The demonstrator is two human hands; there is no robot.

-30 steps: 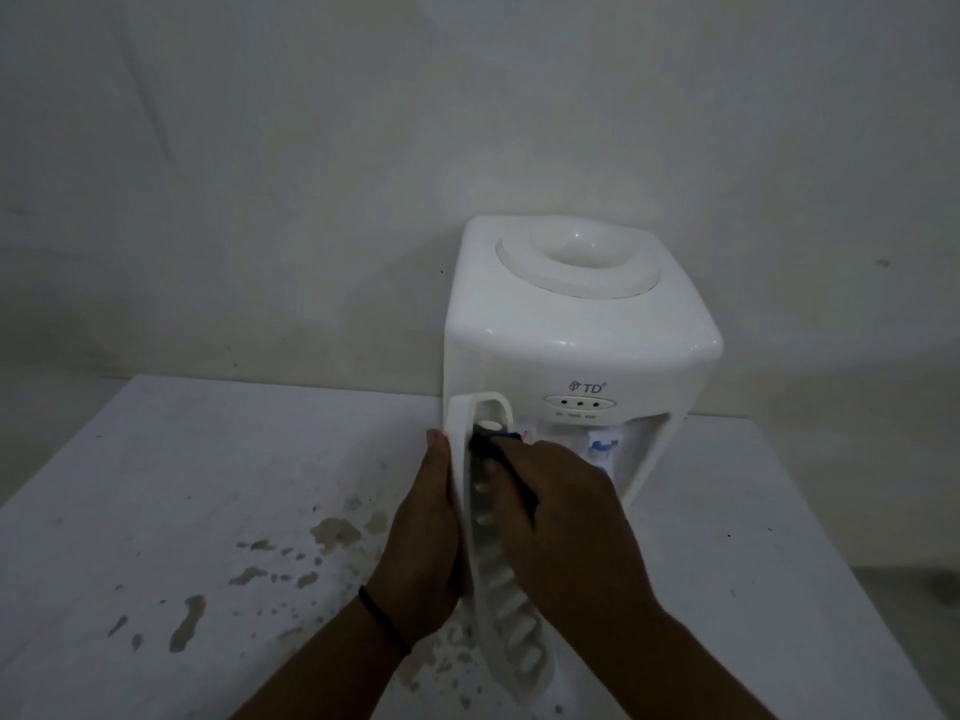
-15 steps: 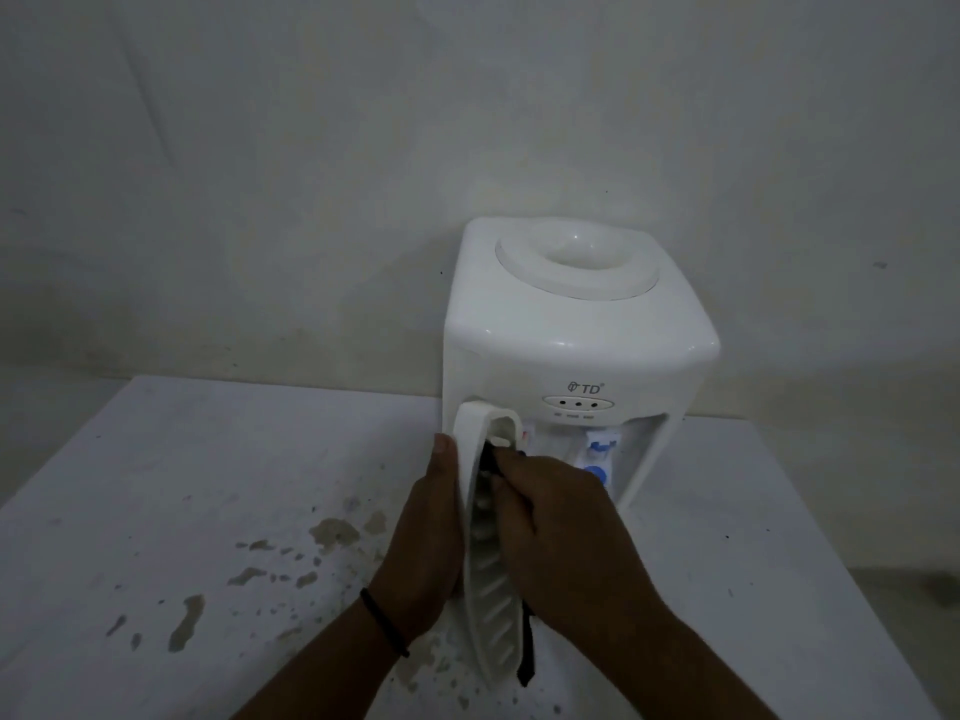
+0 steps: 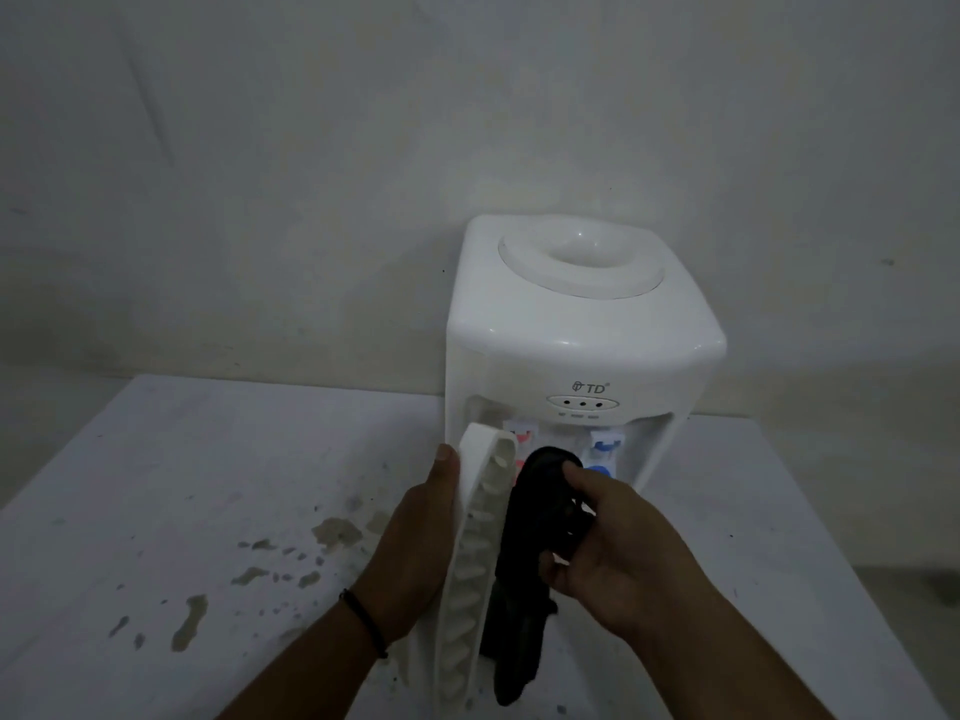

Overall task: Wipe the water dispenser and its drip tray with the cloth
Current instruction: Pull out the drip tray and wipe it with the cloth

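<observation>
At the far left we see the white table (image 3: 156, 485), its surface marked with scattered wet splashes (image 3: 332, 532) toward the near middle. Just right of those splashes our left hand (image 3: 410, 553) comes in from the near edge, a dark band (image 3: 363, 621) round its wrist. That hand grips the drip tray (image 3: 470, 563), thumb along the tray's left edge and the other fingers hidden behind it. The tray is off the table and stood on edge, its long side running from near to far, its slotted grille facing right.

Right beside the grille hangs the dark cloth (image 3: 524, 579), touching the tray's face along much of its length, with its lower end trailing down toward the table. Our right hand (image 3: 618, 553) pinches the cloth's upper part, thumb on top and fingers curled round the bunched fabric. The two hands sit close together, with only tray and cloth between them.

Beyond them, against the wall (image 3: 260, 174) at the far side of the table, stands the white water dispenser (image 3: 582, 324). A red tap (image 3: 522, 436) and a blue tap (image 3: 605, 444) show in its recess, just past the cloth.
</observation>
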